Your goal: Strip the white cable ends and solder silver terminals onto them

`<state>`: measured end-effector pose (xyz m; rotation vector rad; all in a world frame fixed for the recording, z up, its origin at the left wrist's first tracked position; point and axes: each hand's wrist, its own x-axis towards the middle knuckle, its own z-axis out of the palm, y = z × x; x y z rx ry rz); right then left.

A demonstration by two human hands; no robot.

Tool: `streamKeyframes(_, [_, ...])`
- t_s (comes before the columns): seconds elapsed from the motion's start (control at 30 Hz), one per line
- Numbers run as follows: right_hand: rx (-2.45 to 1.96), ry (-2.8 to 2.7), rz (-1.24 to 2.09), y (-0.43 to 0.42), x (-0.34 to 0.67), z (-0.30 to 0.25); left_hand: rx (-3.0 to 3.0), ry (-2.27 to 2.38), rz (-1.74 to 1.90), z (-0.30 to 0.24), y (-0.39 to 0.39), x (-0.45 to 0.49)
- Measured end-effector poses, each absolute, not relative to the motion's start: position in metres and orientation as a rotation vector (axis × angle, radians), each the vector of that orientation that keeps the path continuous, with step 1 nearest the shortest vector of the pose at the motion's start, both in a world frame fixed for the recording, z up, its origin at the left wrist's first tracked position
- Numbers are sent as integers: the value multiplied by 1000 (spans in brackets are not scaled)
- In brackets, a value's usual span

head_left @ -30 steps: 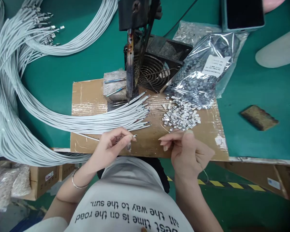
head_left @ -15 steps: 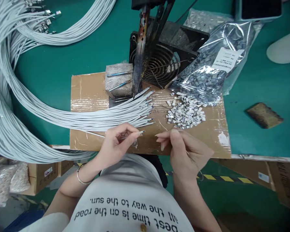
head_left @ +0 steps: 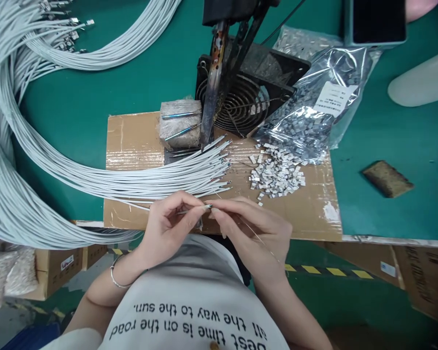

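Observation:
My left hand [head_left: 164, 231] pinches a single white cable [head_left: 207, 206] close to its stripped end, thumb against forefinger. At that same end the thumb and forefinger of my right hand [head_left: 264, 243] are closed together; whether a small part sits between them is hidden. A thin strand of solder wire [head_left: 256, 235] runs across my right hand and pokes out past its fingers. Just beyond my hands lies a bundle of white cables [head_left: 160, 177] with bare ends pointing right. A heap of small metal connectors [head_left: 277, 172] rests on the cardboard [head_left: 306, 214].
A soldering iron [head_left: 213, 82] points tip-down from its stand, beside a black fan [head_left: 241, 104] and a wrapped block [head_left: 180, 124]. Farther right are a bag of connectors [head_left: 314, 121], a phone [head_left: 378, 22] and a brown sponge [head_left: 387, 178]. More cables [head_left: 2, 194] hang at left.
My right hand has moved left, and its fingertips now meet the cable end in my left hand. My left hand has shifted slightly left, still holding the cable.

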<state>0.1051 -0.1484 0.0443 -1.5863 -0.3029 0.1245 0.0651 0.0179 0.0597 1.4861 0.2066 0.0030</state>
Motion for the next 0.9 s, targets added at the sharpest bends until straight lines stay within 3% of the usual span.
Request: streamKeyframes(0.9, [-1604,-317,90,-149,106,45,1886,154,214,53,9,50])
